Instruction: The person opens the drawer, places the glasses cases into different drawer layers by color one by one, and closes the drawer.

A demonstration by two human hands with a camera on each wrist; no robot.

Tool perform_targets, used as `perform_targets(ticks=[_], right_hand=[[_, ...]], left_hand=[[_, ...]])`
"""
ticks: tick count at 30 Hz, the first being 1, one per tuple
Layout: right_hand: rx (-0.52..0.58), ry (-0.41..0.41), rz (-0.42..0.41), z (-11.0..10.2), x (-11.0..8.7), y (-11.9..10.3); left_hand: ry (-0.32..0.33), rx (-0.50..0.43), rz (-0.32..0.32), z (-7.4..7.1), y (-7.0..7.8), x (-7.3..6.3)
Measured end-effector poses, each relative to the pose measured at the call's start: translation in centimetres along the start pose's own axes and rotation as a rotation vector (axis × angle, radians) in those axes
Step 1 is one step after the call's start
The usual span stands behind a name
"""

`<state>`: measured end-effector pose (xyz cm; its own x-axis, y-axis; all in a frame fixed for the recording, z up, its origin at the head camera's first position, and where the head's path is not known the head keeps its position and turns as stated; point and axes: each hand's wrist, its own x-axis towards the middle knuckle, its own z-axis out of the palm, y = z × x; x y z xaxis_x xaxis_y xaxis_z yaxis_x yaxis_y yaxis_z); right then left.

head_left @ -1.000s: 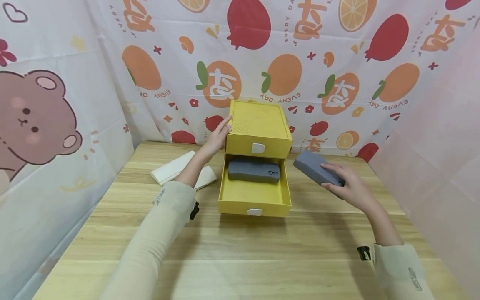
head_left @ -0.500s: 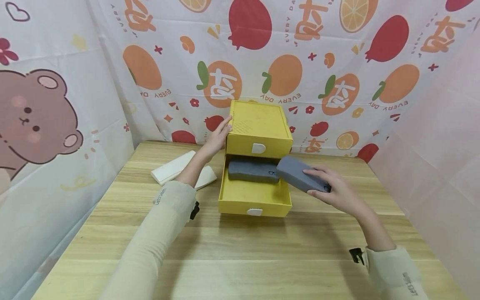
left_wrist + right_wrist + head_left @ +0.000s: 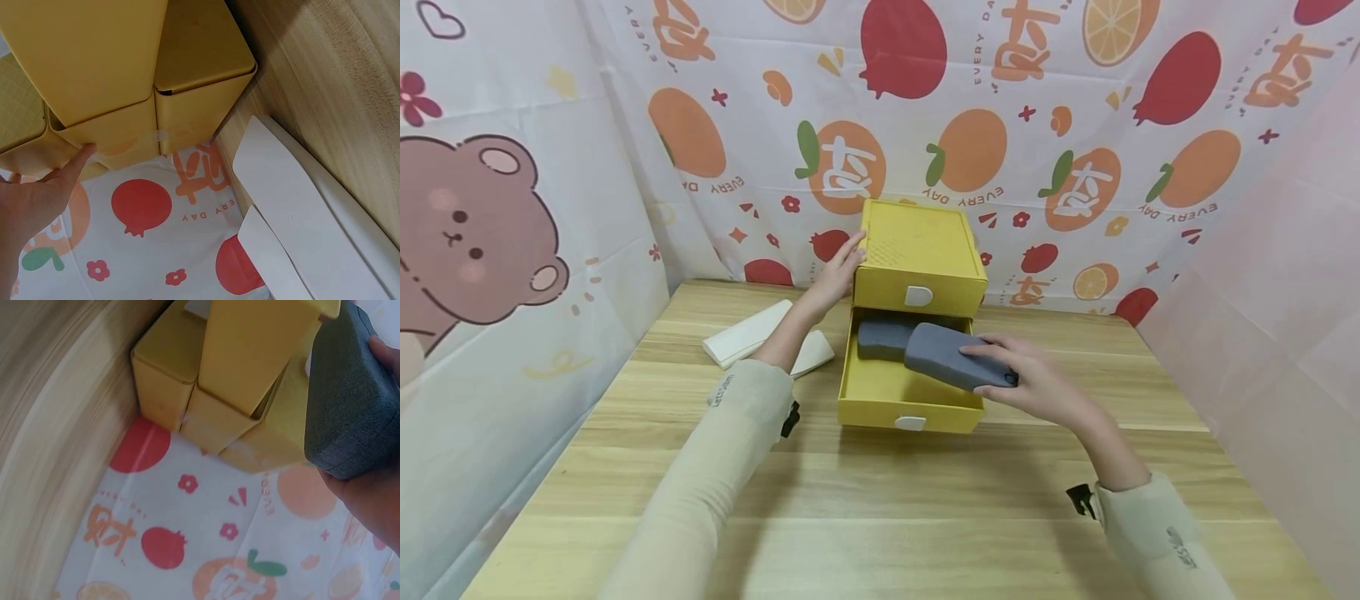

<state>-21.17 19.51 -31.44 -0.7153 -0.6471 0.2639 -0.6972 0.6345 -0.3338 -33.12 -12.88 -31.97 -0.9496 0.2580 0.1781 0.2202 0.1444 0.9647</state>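
Note:
In the head view, my right hand (image 3: 1037, 383) grips a grey glasses case (image 3: 951, 354) by its right end. The case hangs tilted over the pulled-out drawer (image 3: 880, 412) of a yellow drawer box (image 3: 921, 237). A second grey glasses case (image 3: 880, 337) lies at the back of that drawer, its right part hidden behind the held one. My left hand (image 3: 833, 279) rests on the box's upper left side with fingers extended. The left wrist view shows that hand (image 3: 37, 200) against the yellow wall. In the right wrist view, fingers and thumb hold the case (image 3: 350, 394).
Two white flat cases (image 3: 748, 333) lie on the wooden table (image 3: 880, 517) left of the box, partly behind my left forearm. A fruit-print cloth (image 3: 1030, 67) hangs behind the box, and a bear-print cloth (image 3: 475, 233) hangs at the left.
My right hand has carried the grey glasses case leftward from beside the box to above the drawer, where it now covers part of the other case. My left hand has stayed in place.

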Motion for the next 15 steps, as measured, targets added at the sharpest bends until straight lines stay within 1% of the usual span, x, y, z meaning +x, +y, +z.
perform_targets(ticks=[8, 15], right_hand=[[-0.044, -0.052, -0.037, 0.7, 1.8, -1.2], [-0.027, -0.109, -0.066, 1.6, 3.2, -1.6]], left_hand=[[0.005, -0.009, -0.004, 0.1, -0.1, 0.0], [-0.001, -0.025, -0.005, 0.1, 0.0, 0.0]])
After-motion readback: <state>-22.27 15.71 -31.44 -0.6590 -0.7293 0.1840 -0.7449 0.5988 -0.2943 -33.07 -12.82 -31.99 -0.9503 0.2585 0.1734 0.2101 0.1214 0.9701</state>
